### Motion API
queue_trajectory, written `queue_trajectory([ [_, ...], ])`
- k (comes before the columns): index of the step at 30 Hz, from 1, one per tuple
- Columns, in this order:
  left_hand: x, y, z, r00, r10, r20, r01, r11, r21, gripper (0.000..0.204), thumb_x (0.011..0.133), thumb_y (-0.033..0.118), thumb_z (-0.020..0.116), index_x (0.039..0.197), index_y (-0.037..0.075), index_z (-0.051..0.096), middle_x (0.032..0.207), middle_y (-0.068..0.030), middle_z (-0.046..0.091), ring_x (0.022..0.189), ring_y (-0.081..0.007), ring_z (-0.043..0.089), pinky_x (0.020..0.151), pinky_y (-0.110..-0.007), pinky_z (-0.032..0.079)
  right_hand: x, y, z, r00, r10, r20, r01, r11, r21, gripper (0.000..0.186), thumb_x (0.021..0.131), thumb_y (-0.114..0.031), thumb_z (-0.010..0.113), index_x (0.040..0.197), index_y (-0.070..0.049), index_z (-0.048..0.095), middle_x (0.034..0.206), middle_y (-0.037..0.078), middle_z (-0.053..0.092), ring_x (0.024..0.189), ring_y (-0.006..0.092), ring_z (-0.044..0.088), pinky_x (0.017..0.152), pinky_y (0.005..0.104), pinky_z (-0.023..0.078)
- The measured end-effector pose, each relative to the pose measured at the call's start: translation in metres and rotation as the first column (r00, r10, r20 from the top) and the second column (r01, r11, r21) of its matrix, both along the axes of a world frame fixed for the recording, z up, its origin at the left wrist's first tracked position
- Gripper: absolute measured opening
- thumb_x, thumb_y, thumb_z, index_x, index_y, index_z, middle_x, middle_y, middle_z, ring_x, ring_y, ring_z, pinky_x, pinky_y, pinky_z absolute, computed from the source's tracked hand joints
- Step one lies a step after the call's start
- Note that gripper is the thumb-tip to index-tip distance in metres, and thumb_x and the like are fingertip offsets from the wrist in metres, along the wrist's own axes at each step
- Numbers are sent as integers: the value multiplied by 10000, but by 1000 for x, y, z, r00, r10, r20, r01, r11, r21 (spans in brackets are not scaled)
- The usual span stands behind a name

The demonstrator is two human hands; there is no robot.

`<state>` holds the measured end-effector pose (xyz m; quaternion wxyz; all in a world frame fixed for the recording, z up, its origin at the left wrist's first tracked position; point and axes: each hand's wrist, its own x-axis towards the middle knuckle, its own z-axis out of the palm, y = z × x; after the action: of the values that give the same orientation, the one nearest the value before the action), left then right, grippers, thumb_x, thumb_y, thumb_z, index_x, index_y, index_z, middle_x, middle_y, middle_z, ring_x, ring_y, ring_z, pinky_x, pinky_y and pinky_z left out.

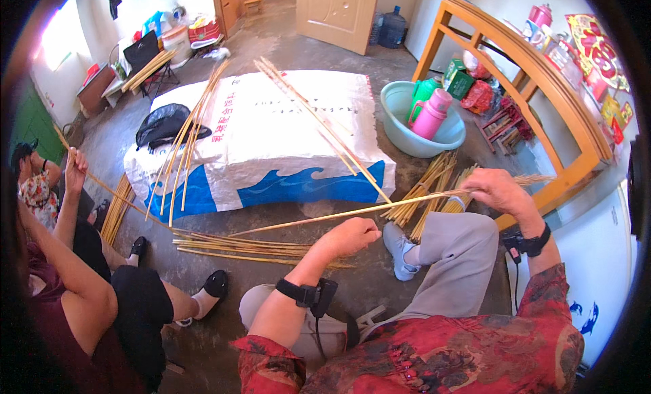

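Observation:
My right hand (pixel 495 189) is closed around the thick end of a long dry stalk (pixel 352 215), near its feathery tip (pixel 534 180). The stalk slants down leftward across the floor, past the front of the sack. My left hand (pixel 352 237) hangs just below it with fingers curled in, and nothing shows in them. A loose row of dry stalks (pixel 244 247) lies on the floor to the left of that hand. Tied bundles of stalks (pixel 424 185) rest beside my right foot (pixel 400 250).
A low surface under a white and blue sack (pixel 298 123) carries more stalks (pixel 319 116) and a black bag (pixel 166 126). On the left a seated co-worker's hand (pixel 76 167) holds a stalk. A blue basin (pixel 400 133) with flasks and a wooden frame (pixel 536 109) stand right.

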<state>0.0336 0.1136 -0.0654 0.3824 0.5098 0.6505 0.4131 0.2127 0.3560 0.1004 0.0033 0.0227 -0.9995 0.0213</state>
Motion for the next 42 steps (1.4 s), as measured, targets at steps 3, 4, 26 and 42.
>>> queue_trajectory([
  [3,9,4,-2,999,-40,31,42,997,-58,272,816,240,492,846,-25,549,702,-140,582,631,-231,562,603,-337,436,34,7,21,992,-118,40,122,983,-137,169,684,-116,581,847,-73,581,728,88,533,726,278,537,621,350,430],
  [4,10,9,-3,997,-72,3,72,996,-52,282,818,249,492,852,-26,545,712,-137,578,628,-222,561,598,-329,437,46,9,29,976,-198,93,211,964,-162,191,664,-55,580,852,-27,599,738,84,551,713,225,539,627,289,427],
  [26,-12,44,57,713,-61,698,-351,831,431,455,908,311,366,1225,-15,341,1151,-180,477,1048,-270,491,865,-347,397,-47,-77,-76,986,-67,151,121,-337,-934,262,873,-211,471,1075,-44,458,794,66,569,653,143,577,610,246,483],
  [42,-48,26,48,720,338,606,-569,788,237,167,881,133,441,979,12,503,668,-32,507,554,-118,533,524,-234,473,-163,-43,-89,992,-124,15,4,-88,-996,414,844,-312,511,1110,3,473,872,48,571,774,101,564,696,235,468],
])
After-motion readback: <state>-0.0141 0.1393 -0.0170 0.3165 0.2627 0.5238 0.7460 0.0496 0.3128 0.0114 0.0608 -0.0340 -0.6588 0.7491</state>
